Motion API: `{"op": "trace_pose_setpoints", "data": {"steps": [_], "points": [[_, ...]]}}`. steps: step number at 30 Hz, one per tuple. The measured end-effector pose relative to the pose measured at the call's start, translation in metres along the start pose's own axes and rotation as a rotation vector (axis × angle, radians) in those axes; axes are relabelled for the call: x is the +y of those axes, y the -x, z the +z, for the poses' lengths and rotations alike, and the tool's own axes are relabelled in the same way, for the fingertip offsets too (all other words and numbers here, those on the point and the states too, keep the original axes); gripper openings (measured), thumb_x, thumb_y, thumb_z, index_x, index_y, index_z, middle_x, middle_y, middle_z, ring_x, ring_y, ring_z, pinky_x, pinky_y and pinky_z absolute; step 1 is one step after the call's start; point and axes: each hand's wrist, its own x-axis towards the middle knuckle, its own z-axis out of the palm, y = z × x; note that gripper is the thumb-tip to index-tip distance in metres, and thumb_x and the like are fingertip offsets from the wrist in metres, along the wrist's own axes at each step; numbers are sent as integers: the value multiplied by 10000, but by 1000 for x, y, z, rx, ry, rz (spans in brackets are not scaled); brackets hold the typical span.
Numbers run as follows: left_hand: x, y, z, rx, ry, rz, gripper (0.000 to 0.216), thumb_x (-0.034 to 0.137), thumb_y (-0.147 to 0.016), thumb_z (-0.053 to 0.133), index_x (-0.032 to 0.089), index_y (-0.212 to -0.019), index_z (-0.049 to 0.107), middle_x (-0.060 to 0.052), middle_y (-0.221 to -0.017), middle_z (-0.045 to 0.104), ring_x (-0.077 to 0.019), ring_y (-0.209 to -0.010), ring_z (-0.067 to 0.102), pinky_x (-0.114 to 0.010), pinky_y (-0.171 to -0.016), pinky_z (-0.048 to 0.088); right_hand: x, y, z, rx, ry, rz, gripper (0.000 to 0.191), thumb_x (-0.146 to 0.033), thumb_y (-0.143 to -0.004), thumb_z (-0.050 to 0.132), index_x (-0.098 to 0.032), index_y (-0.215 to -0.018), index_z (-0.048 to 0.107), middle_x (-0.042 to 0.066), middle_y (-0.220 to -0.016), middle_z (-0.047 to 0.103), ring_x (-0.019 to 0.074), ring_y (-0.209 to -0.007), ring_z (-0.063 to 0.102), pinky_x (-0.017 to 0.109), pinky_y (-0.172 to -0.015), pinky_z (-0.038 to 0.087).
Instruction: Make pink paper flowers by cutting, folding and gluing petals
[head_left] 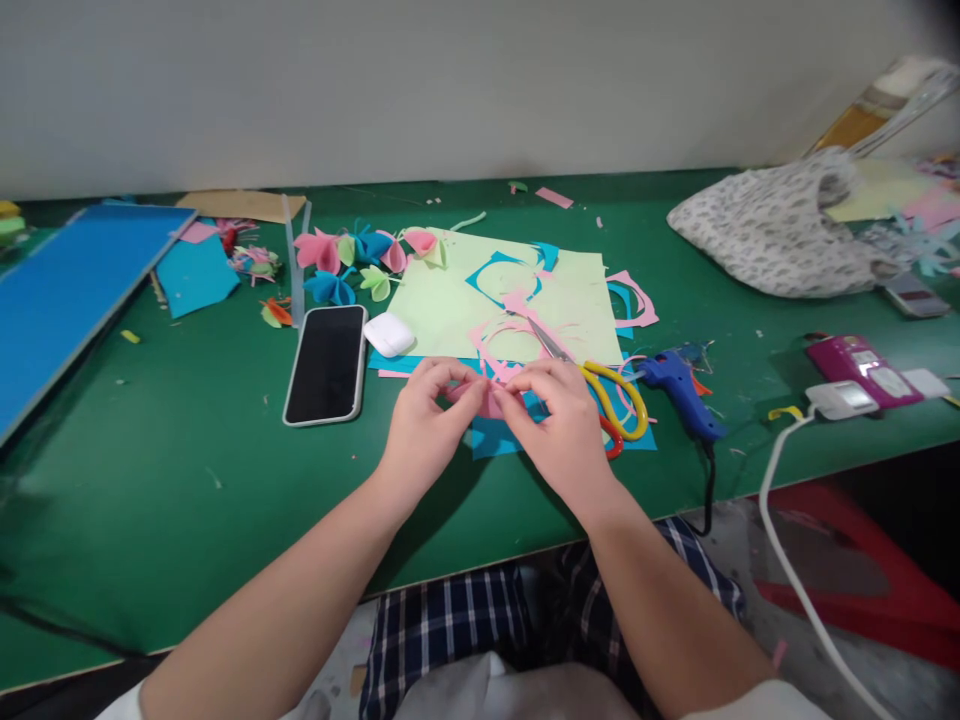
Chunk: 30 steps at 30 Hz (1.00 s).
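Note:
Between the fingertips of both hands is a small piece of pink paper (489, 402); its full shape is partly covered by the fingers. My left hand (433, 418) pinches it from one side, and my right hand (559, 425) pinches it from the other. Scissors (611, 390) with yellow and red handles lie beside my right hand, blades over pink cut-out scraps (510, 340). Under these scraps rests a pale green sheet (442, 300), with blue paper (499, 440) below my hands. Folded paper flowers (330, 252) in pink, blue and green sit at the sheet's left.
A phone (326, 365) and a white earbud case (390, 334) lie left of the sheet. To the right are a blue glue gun (679, 390), a power strip (844, 400) with a white cable, and a patterned cloth bag (772, 225). A blue board (82, 290) occupies the far left.

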Motion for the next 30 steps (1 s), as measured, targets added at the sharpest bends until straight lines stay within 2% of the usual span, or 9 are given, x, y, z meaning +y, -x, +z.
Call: {"op": "trace_pose_setpoints", "data": {"steps": [2, 6, 11, 14, 19, 24, 30], "points": [[-1, 0, 0, -5, 28, -9, 124, 306, -793, 596, 193, -742, 601, -10, -862, 551, -129, -723, 548, -302, -730, 453, 0, 0, -1, -5, -12, 1, 83, -203, -817, 599, -186, -737, 610, 55, -820, 610, 195, -856, 557, 349, -787, 463], [3, 1, -1, 21, -54, 46, 104, 286, -787, 601, 194, -737, 611, -19, -848, 553, -153, -828, 554, -305, -781, 438, 1, -1, -1, 17, -92, 26, 35, -227, -813, 609, -202, -799, 589, 33, -833, 625, 185, -857, 572, 352, -797, 468], [7, 3, -1, 9, -146, 129, 50, 243, -777, 594, 202, -759, 616, -23, -876, 556, -162, -887, 554, -312, -825, 441, 3, 0, -2, -17, -256, 152, 240, -297, -800, 631, -229, -1023, 574, 32, -1017, 640, 184, -955, 592, 346, -820, 484], [8, 4, 0, -14, -199, 159, 44, 225, -772, 583, 204, -783, 620, -30, -903, 551, -174, -924, 551, -324, -832, 447, 3, -1, -4, -54, -318, 140, 292, -280, -808, 630, -251, -1092, 569, 23, -1057, 635, 170, -974, 595, 323, -821, 494], [9, 5, 2, -23, -243, 180, 58, 240, -775, 578, 199, -774, 619, -40, -908, 547, -189, -931, 550, -330, -800, 459, 1, -3, -8, -20, -271, 17, 139, -227, -831, 613, -255, -965, 640, 9, -961, 668, 165, -934, 602, 335, -830, 491], [9, 7, 4, -44, -256, 199, 51, 232, -770, 576, 198, -755, 611, -48, -886, 546, -196, -920, 551, -343, -797, 467, 1, -3, -9, 30, -245, 32, 77, -206, -823, 625, -235, -881, 665, 7, -881, 679, 160, -857, 615, 320, -768, 504], [11, 7, 5, -63, -245, 200, 37, 215, -760, 585, 196, -736, 607, -45, -893, 547, -179, -888, 552, -312, -768, 474, 0, -3, -9, 46, -248, 47, 38, -224, -821, 625, -235, -842, 656, 7, -864, 685, 168, -854, 619, 332, -780, 495]]}}
